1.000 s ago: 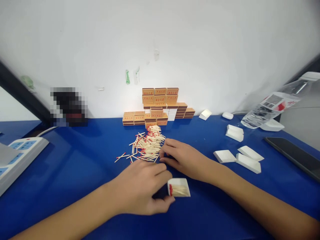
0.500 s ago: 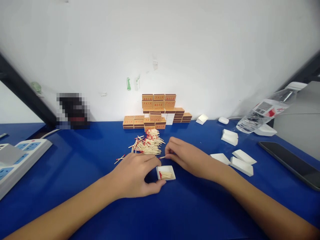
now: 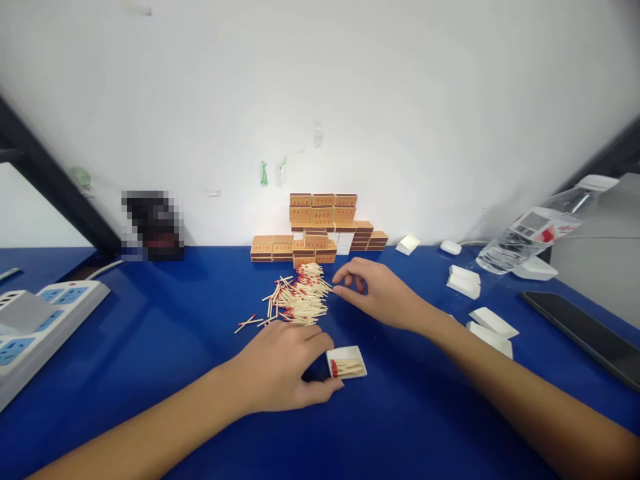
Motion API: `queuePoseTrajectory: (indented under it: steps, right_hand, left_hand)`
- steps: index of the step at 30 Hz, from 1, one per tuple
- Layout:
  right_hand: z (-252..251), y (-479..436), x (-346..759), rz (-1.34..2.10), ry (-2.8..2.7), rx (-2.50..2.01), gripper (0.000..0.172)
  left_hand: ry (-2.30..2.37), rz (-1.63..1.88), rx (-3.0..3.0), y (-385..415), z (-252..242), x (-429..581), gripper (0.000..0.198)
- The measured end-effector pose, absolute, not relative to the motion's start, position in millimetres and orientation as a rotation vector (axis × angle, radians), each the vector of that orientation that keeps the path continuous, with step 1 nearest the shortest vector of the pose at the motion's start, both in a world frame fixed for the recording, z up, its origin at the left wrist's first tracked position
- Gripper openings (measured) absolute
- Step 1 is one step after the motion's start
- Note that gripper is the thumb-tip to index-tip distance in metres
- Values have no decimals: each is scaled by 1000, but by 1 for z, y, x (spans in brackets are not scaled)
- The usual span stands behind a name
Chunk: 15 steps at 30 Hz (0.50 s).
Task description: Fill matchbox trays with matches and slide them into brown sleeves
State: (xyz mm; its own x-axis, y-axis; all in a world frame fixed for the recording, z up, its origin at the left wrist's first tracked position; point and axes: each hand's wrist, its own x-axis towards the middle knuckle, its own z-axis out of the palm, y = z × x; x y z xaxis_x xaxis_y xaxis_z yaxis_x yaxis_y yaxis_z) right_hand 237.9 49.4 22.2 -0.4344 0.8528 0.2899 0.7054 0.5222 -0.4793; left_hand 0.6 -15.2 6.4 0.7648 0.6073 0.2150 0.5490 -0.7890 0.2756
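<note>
My left hand (image 3: 287,367) rests on the blue table with thumb and fingers around the left end of a small white tray (image 3: 354,353). Several red-tipped matches (image 3: 349,367) lie inside that tray. My right hand (image 3: 377,290) hovers by the right edge of a loose match pile (image 3: 307,297), its thumb and index finger apart and nothing visible between them. Behind the pile, orange matchboxes (image 3: 323,215) are stacked against the wall. A few stray matches (image 3: 245,323) lie left of the pile.
Empty white trays (image 3: 464,281) lie at the right, near a tilted plastic bottle (image 3: 535,227) and a black phone (image 3: 583,337). A small white case (image 3: 451,247) sits by the wall. On the left are a power strip (image 3: 55,327) and a pixelated dark object (image 3: 155,225).
My right hand has moved up to the pile's edge, and the match it held is no longer between its fingers. My left hand and the tray have shifted slightly right and nearer.
</note>
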Motion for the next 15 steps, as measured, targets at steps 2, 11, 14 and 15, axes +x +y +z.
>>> queuePoseTrajectory:
  steps: [2,11,14,15]
  right_hand:
    - [20,61,232,329,-2332,-1295,14]
    - [53,100,209,234,-2506,-1295,11]
    - [59,107,198,215,-2597,-1316,12]
    - [59,109,195,205,-2624,-1327,12]
  left_hand:
    - [884,404,2791,-16,6,1,31]
    - [875,369,2842,-15,10,-1,30]
    - [875,377,2859,-15,9,-2,30]
    - [877,379,2866,-15,9,-2,31]
